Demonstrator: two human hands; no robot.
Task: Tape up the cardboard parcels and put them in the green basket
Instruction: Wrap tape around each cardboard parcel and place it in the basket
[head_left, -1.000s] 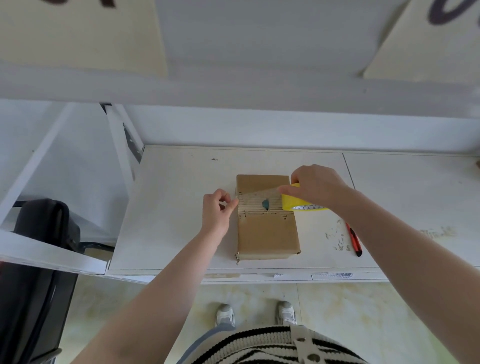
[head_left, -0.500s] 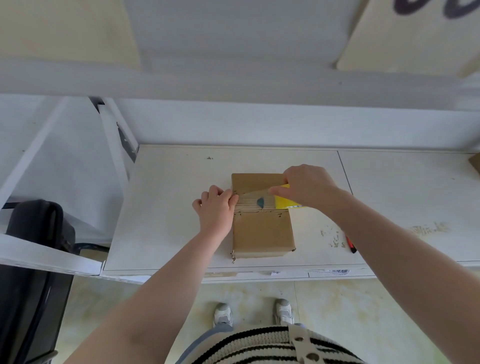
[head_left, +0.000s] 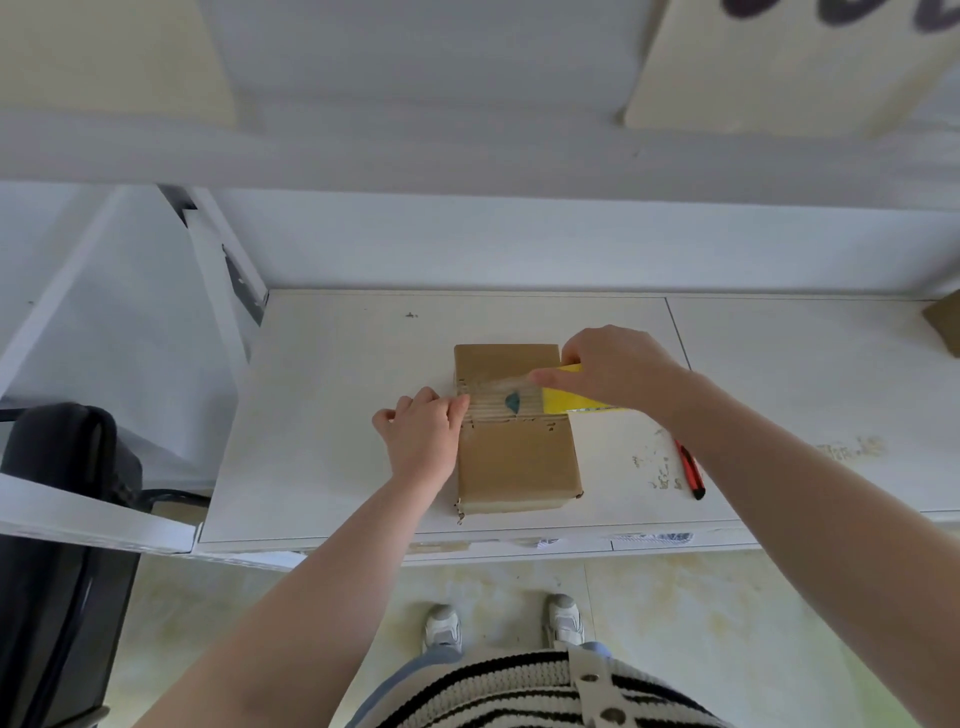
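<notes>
The cardboard parcel (head_left: 517, 447) lies flat on the white table (head_left: 332, 415), between the two hands. The left hand (head_left: 423, 434) pinches the tape end at the parcel's left edge; the right hand (head_left: 618, 371) grips the yellow tape dispenser (head_left: 569, 400) over its right edge.

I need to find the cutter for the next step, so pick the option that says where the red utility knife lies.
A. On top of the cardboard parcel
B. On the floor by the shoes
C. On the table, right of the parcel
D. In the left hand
C: the red utility knife lies on the table to the right of the cardboard parcel, touched by neither hand.
</notes>
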